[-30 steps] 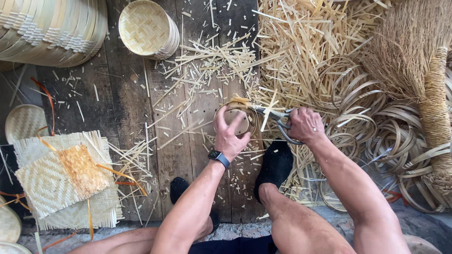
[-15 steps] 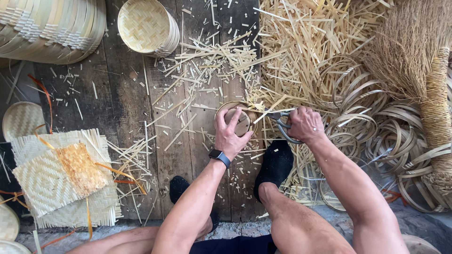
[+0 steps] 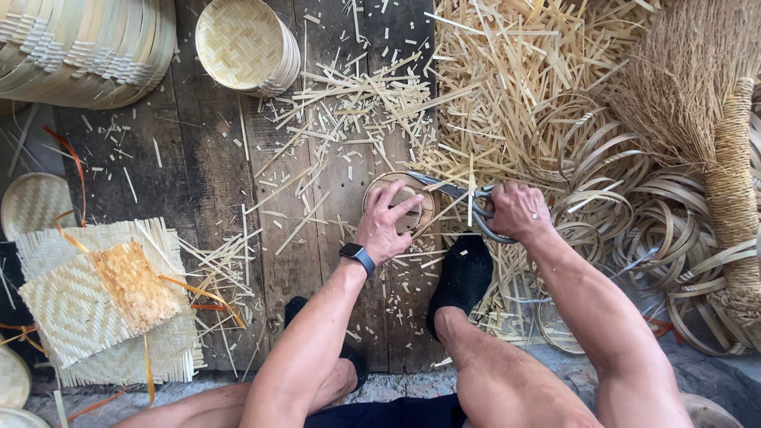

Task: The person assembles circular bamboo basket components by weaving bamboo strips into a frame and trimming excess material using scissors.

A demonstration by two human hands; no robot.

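On dark floor planks [image 3: 198, 182], I see my left hand [image 3: 384, 226] pinching a small round woven bamboo basket [image 3: 399, 202]; my right hand [image 3: 519, 210] grips grey scissors [image 3: 456, 192], trimming its rim; next cut wants a slight turn.

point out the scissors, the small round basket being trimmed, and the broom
scissors [image 3: 453, 190], head view, on the blades near the pivot.
small round basket [image 3: 418, 220], head view, on its woven inside by the rim.
broom [image 3: 729, 182], head view, on its bound neck.

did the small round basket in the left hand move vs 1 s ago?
No real shift. The small round basket sits on the same dark floor plank, just ahead of the black-socked foot, left hand on it.
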